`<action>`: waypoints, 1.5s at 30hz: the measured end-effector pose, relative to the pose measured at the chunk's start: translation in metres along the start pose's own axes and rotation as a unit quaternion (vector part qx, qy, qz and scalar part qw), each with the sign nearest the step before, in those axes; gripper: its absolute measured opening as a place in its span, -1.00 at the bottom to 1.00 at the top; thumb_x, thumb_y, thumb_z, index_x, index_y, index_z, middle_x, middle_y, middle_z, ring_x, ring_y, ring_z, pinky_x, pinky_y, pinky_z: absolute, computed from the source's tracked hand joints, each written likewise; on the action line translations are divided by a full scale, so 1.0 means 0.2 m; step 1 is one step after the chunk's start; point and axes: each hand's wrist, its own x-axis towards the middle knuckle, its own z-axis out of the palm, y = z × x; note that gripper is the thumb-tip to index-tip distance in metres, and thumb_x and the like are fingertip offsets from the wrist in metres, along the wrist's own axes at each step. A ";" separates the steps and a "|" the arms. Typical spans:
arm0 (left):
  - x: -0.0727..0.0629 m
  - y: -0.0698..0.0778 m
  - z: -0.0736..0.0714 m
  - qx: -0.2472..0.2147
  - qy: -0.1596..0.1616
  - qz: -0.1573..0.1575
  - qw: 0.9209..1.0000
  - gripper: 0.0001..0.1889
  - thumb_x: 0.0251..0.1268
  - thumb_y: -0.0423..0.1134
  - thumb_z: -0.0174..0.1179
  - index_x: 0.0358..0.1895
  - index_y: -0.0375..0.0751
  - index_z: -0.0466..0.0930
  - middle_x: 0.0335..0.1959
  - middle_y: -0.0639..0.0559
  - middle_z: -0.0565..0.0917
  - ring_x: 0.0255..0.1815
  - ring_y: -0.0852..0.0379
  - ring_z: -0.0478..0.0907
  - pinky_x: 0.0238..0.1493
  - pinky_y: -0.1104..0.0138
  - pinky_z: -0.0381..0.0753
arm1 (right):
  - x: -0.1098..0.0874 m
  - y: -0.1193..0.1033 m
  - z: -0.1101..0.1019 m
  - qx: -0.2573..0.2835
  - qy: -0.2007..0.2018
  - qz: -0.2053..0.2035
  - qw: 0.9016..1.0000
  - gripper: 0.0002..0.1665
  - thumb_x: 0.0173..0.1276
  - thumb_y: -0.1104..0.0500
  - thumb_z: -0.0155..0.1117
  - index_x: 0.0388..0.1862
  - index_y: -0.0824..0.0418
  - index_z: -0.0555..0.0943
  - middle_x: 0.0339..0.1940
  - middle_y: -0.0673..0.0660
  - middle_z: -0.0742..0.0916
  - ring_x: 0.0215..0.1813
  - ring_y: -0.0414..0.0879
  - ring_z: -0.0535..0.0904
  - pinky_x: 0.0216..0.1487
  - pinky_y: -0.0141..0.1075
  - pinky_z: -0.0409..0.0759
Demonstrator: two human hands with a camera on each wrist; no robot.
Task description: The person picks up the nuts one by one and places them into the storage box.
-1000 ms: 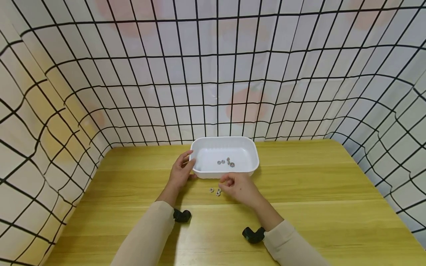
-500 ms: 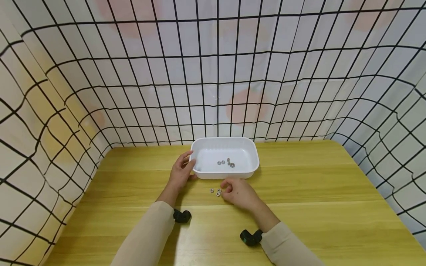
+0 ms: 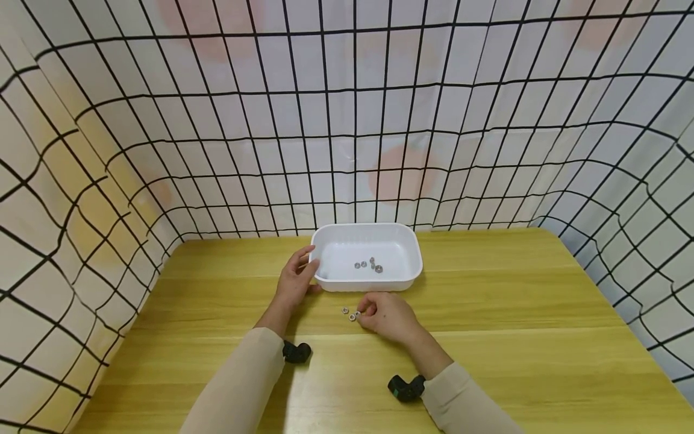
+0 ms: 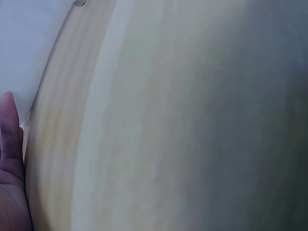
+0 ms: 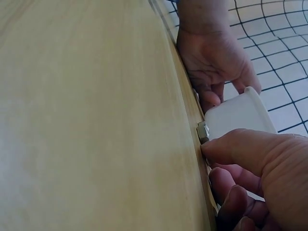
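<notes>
A white plastic tray (image 3: 398, 284) stands at the back of the table, with several small metal nuts (image 3: 378, 269) on its floor. My left hand (image 3: 294, 282) grips the tray's left end, fingertips at the rim. In the right wrist view that same left hand (image 5: 211, 57) shows beyond the tray's wall. In front of the tray, my right hand (image 3: 390, 314) pinches a nut (image 3: 358, 313) low at the tabletop, partly hidden by the thumb and forefinger. Two loose nuts lie just left of those fingertips, one nearer (image 3: 352, 317) and the other farther off.
A yellow wood-grain table (image 3: 515, 337) spreads around both arms. Behind and beside it hangs a white curtain with black grid lines (image 3: 352, 114). Each wrist carries a small black camera, the left one (image 3: 296, 352) resting close over the table.
My right hand has come back from the tray's front rim to the loose nuts. One nut has shifted slightly left. My left hand has stayed at the tray.
</notes>
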 end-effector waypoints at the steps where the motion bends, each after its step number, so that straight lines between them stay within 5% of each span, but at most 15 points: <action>1: 0.00 -0.01 0.00 0.001 0.000 0.001 1.000 -0.49 0.55 -0.14 0.15 0.50 0.05 0.38 0.47 -0.23 0.40 0.26 -0.20 0.51 -0.14 0.16 0.80 | 0.00 0.00 0.00 0.000 -0.001 -0.001 1.000 -0.87 0.22 0.08 0.49 -0.38 -0.09 0.66 -0.49 -0.14 0.63 -0.40 -0.22 0.50 -0.31 -0.33 0.45; 13: 0.11 -0.17 0.00 -0.003 0.020 0.017 1.000 -0.54 0.53 -0.06 0.18 0.42 0.28 0.44 0.43 -0.13 0.44 0.23 -0.15 0.52 -0.31 0.34 0.77 | -0.01 0.00 -0.01 -0.009 -0.005 -0.004 1.000 -0.85 0.18 0.10 0.51 -0.41 -0.05 0.65 -0.47 -0.15 0.64 -0.37 -0.24 0.51 -0.25 -0.34 0.51; 22: 0.11 -0.16 0.00 0.001 0.023 0.007 1.000 -0.57 0.52 -0.04 0.19 0.38 0.33 0.45 0.43 -0.07 0.44 0.24 -0.12 0.52 -0.33 0.35 0.76 | 0.00 0.01 -0.01 -0.003 -0.009 -0.003 1.000 -0.86 0.17 0.08 0.51 -0.44 -0.05 0.66 -0.49 -0.15 0.66 -0.38 -0.25 0.53 -0.25 -0.35 0.54; 38: 0.13 -0.18 -0.01 -0.004 0.017 0.007 1.000 -0.56 0.51 -0.04 0.19 0.39 0.32 0.46 0.43 -0.08 0.44 0.24 -0.12 0.52 -0.34 0.34 0.76 | -0.02 0.00 -0.08 0.116 -0.056 -0.010 0.992 -0.93 0.29 0.14 0.42 -0.31 0.08 0.68 -0.39 -0.02 0.69 -0.32 -0.17 0.56 -0.31 -0.40 0.58; 45: 0.13 -0.18 0.00 -0.011 0.005 0.031 0.999 -0.51 0.52 -0.05 0.19 0.45 0.19 0.42 0.42 -0.15 0.45 0.28 -0.16 0.49 -0.30 0.31 0.77 | -0.04 -0.06 -0.17 0.153 -0.027 -0.028 0.987 -0.89 0.33 0.18 0.40 -0.20 0.16 0.67 -0.36 0.04 0.67 -0.36 -0.13 0.52 -0.42 -0.44 0.52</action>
